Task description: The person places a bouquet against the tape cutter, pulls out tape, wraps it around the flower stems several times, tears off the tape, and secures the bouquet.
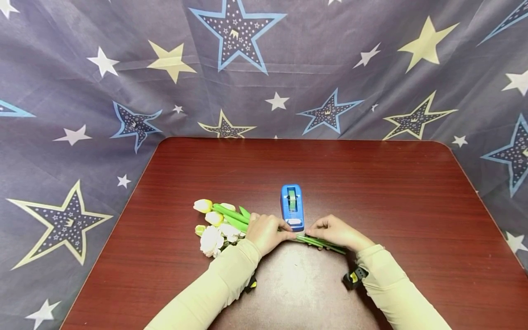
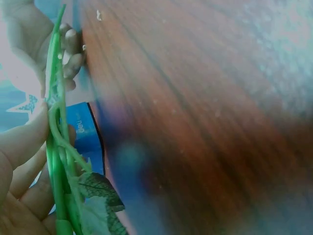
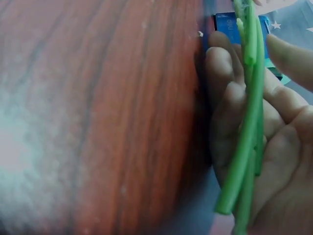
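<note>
A bunch of flowers lies across the table's middle, with yellow-and-white tulips [image 1: 214, 218] and a full white blossom [image 1: 211, 241] at its left end. My left hand [image 1: 268, 233] grips the green stems [image 2: 56, 161] between thumb and fingers, below the heads. Toward the cut ends, my right hand [image 1: 336, 231] has its curled fingers [image 3: 220, 63] round the far side of the stems, the thumb on the other side. A clear shiny strip [image 2: 53, 101] shows on the stems between both hands. Just beyond the hands stands a blue tape dispenser [image 1: 300, 211] holding a greenish roll.
The reddish-brown wooden table [image 1: 412, 197] spreads around the hands, its far edge against a grey star-patterned curtain [image 1: 288, 59]. Black-and-yellow wrist devices [image 1: 354, 277] sit under the forearms. Small pale specks lie on the tabletop in the wrist views.
</note>
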Tool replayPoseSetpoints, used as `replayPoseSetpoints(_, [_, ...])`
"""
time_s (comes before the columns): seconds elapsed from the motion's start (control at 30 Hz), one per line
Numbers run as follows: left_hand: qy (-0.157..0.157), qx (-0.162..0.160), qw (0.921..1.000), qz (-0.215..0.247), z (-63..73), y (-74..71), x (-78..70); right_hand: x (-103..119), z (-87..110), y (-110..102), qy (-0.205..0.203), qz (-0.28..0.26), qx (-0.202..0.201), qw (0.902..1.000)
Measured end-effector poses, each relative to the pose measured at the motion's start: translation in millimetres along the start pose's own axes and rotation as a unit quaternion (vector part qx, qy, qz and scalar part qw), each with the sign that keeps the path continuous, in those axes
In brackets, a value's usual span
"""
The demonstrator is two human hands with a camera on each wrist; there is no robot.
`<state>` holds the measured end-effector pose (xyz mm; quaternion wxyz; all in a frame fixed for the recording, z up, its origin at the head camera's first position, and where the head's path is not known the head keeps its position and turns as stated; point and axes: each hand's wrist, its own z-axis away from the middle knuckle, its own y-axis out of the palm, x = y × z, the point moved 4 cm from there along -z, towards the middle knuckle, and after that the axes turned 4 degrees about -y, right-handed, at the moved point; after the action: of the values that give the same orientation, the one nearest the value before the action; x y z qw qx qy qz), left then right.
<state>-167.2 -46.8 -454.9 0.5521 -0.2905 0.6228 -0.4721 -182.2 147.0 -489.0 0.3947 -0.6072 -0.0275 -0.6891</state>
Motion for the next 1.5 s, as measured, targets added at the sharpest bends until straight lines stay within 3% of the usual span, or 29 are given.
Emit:
replayPoseSetpoints(0.13, [-0.003, 0.013, 0.9998, 0.012, -1.1, -1.5, 0.7, 1.2, 0.7, 3.2, -0.001, -0.020, 0.017, 0.9997])
replayPoseSetpoints(0.37, [-0.003, 0.028, 0.9992, 0.027, -3.6, -4.7, 1.4, 2.6, 3.1, 15.9, 0.002, -0.104, 0.070, 0.9921])
replayPoseSetpoints(0.63, [-0.004, 0.030, 0.9988, 0.040, -5.4, -9.1, 2.2, 4.2, 1.0, 29.7, -0.019, -0.139, 0.096, 0.9855])
replayPoseSetpoints(0.93, [0.000, 0.026, 0.9995, 0.020, -9.5, -15.8, 3.7, 11.4, 0.6, 35.3, -0.030, -0.094, 0.051, 0.9938])
replayPoseSetpoints(1.23, [-0.012, 0.012, 0.9991, 0.039, -9.4, -17.1, 7.1, 17.0, 0.9, 36.3, -0.056, -0.069, 0.011, 0.9959])
replayPoseSetpoints(1.5, [-0.018, -0.009, 0.9998, -0.004, -7.1, -19.4, 4.9, 14.1, -1.5, 42.7, -0.070, -0.076, -0.015, 0.9946])
